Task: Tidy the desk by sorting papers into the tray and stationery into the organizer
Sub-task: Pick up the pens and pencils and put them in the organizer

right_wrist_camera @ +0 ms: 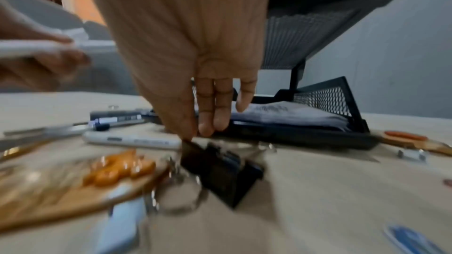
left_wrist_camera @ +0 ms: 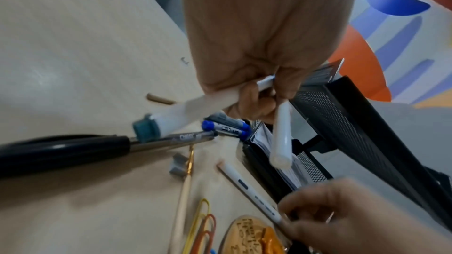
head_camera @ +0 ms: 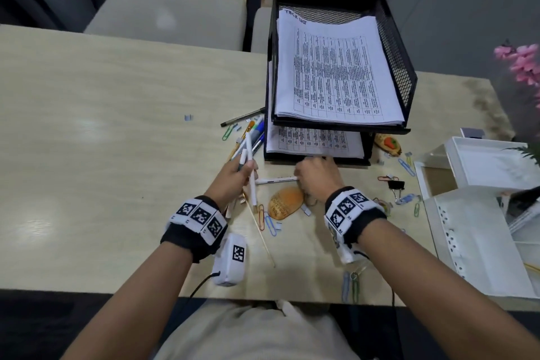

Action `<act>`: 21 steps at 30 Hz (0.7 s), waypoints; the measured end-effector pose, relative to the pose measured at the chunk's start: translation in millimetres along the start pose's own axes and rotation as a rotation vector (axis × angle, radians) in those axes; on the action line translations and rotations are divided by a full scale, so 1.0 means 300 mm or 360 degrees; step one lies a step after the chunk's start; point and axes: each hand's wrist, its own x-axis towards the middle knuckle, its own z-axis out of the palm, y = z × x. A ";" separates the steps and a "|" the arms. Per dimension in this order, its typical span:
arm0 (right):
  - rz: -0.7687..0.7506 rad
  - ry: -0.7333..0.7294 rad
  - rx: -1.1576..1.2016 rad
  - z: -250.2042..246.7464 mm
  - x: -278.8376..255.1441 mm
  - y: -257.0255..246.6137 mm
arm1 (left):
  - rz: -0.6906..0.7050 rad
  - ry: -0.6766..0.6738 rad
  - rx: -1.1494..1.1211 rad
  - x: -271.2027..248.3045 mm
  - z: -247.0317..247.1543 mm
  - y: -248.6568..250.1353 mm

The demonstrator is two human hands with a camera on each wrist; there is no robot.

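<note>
My left hand [head_camera: 233, 171] is raised slightly over the desk and grips two white pens [head_camera: 250, 172], which cross in its curled fingers [left_wrist_camera: 257, 101]; one has a teal cap [left_wrist_camera: 146, 128]. My right hand [head_camera: 314, 172] pinches the right end of a third white pen [head_camera: 276, 180] that lies flat in front of the black mesh tray [head_camera: 406, 73]. Printed papers [head_camera: 336, 67] fill the tray's top tier, and more sheets [head_camera: 315, 140] lie in the lower tier. More pens and markers [head_camera: 254, 134] are piled at the tray's left front corner. The white organizer [head_camera: 479, 242] stands at the right.
Paper clips [head_camera: 268, 221], a wooden tag with a key ring [head_camera: 285, 203], a thin stick [head_camera: 260, 231] and a black binder clip [head_camera: 396, 185] litter the desk near my hands. Pink flowers [head_camera: 523, 64] stand at the far right. Chairs are behind the desk.
</note>
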 end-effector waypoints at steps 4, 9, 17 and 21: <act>-0.0029 -0.0072 -0.0260 0.033 0.004 0.010 | -0.0040 -0.0011 -0.0218 -0.009 -0.008 0.009; -0.0034 0.0087 0.0428 -0.072 -0.041 0.033 | 0.0016 -0.0121 -0.0128 -0.002 0.022 0.038; 0.0439 0.0670 0.1918 -0.242 -0.307 0.207 | 0.0381 -0.0524 0.0145 0.014 0.303 0.191; 0.0728 0.0986 0.2271 -0.251 -0.441 0.343 | 0.0617 -0.0783 0.0341 0.008 0.525 0.298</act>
